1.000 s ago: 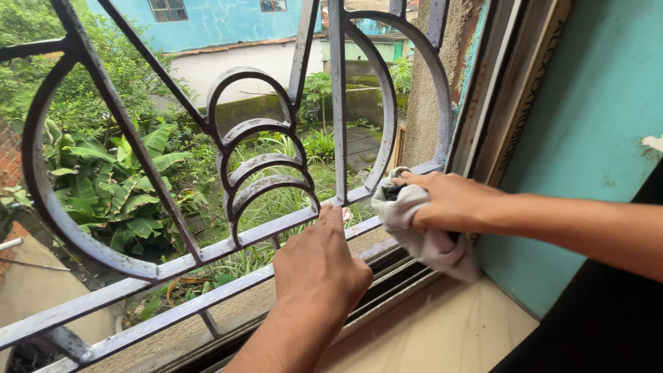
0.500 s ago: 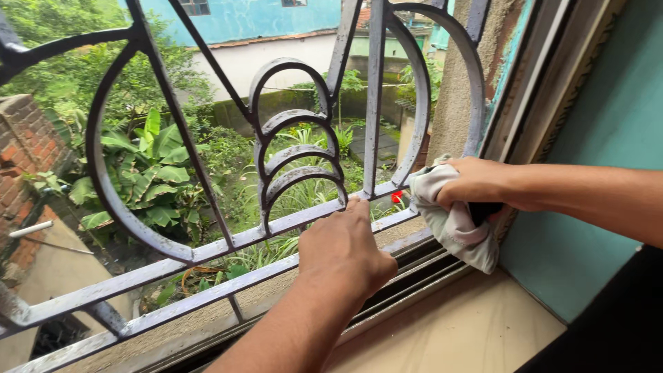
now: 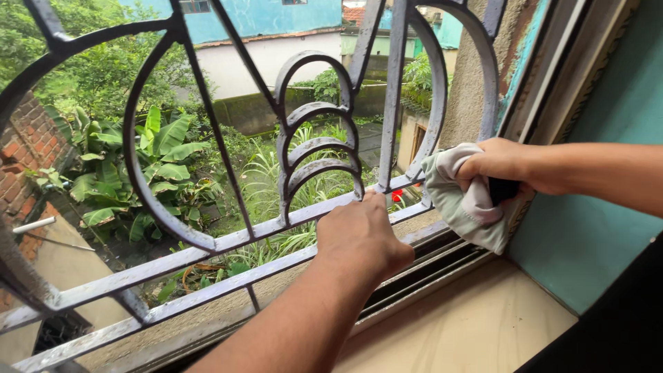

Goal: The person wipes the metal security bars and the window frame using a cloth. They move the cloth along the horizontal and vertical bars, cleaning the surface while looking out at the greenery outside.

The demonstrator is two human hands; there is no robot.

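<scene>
A purple-grey metal window grille [image 3: 207,243] with curved bars fills the open window. My left hand [image 3: 359,238] grips its lower horizontal bar near the middle, fingers curled over the bar. My right hand [image 3: 501,166] holds a crumpled pale cloth [image 3: 464,200] pressed against the grille's lower right corner, beside the window frame. A dark object shows under the right hand's palm; I cannot tell what it is.
Below the grille run the dark sliding window tracks [image 3: 428,266] and a beige sill [image 3: 469,324]. A teal wall [image 3: 608,124] stands at the right. Outside are leafy plants [image 3: 138,173], a brick wall [image 3: 27,145] and buildings.
The view has shifted, so the grille sits further right and higher in frame. My right hand with the cloth stays at the lower right corner of the grille. The left hand keeps its grip.
</scene>
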